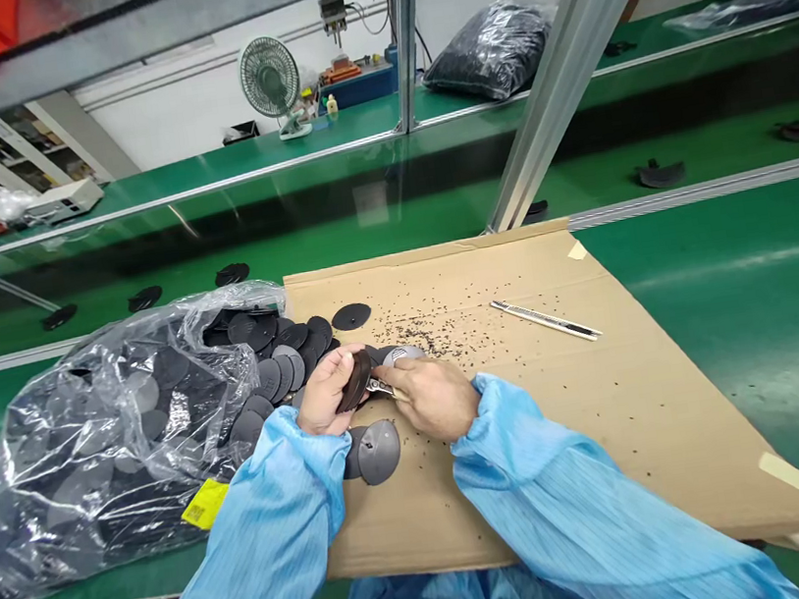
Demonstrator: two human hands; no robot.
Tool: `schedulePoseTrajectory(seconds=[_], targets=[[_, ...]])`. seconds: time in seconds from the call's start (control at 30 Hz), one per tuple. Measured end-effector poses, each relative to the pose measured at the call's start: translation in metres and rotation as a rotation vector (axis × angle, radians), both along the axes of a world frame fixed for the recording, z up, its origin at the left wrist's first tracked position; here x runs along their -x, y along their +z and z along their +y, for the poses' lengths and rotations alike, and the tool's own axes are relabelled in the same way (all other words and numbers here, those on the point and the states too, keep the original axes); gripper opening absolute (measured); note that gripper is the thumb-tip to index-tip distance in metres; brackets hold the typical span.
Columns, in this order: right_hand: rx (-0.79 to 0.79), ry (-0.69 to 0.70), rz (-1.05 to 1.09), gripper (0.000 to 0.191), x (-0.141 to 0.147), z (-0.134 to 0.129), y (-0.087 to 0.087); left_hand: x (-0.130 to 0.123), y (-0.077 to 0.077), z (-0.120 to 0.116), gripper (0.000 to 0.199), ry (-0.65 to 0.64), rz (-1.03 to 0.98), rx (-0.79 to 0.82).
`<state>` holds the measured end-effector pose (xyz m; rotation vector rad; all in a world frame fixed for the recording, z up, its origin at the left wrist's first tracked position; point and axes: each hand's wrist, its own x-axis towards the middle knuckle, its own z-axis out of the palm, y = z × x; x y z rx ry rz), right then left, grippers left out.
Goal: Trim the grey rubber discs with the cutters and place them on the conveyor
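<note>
My left hand (332, 390) is closed around a dark round disc (356, 381), tilted up on its edge between thumb and fingers. Against the disc's right side is the tip of a small silver metal tool (380, 386), gripped in my right hand (434, 396). Most of that tool is hidden in my fist, so its exact kind does not show. Grey discs (379, 452) lie on the cardboard (538, 439) just below my hands. More discs (291, 366) spill from the clear plastic bag (108, 449) on the left. A single black disc (351, 317) rests beyond my left hand.
A slim silver-and-black cutter knife (547, 320) lies on the cardboard at the right. Tiny black scraps (419, 331) are scattered across the middle. Behind runs a green conveyor (329, 220) bearing spaced black parts, with a slanting metal post (547, 80) and a fan (271, 80).
</note>
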<state>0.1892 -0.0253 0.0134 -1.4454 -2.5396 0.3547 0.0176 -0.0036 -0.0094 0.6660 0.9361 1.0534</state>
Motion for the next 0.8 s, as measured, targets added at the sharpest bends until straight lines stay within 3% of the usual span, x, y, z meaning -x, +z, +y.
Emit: schedulePoseTrajectory(seconds=[0.23,0.4,0.53,0.8], targets=[[0.007,-0.036,0.171,0.042,0.0,0.003,-0.013,-0.003,0.007,0.001,0.047,0.029,-0.085,0.012],[-0.18,-0.25,0.395,0.036,-0.012,0.015,-0.028,-0.002,0.007,0.002,0.047,0.058,-0.127,-0.026],[-0.119,-0.255,0.342,0.037,-0.016,0.022,-0.033,-0.001,0.004,0.003,0.047,0.081,-0.17,-0.115],[0.004,-0.262,0.268,0.035,-0.012,0.023,-0.031,0.0,0.008,0.002,0.038,0.141,-0.141,-0.043]])
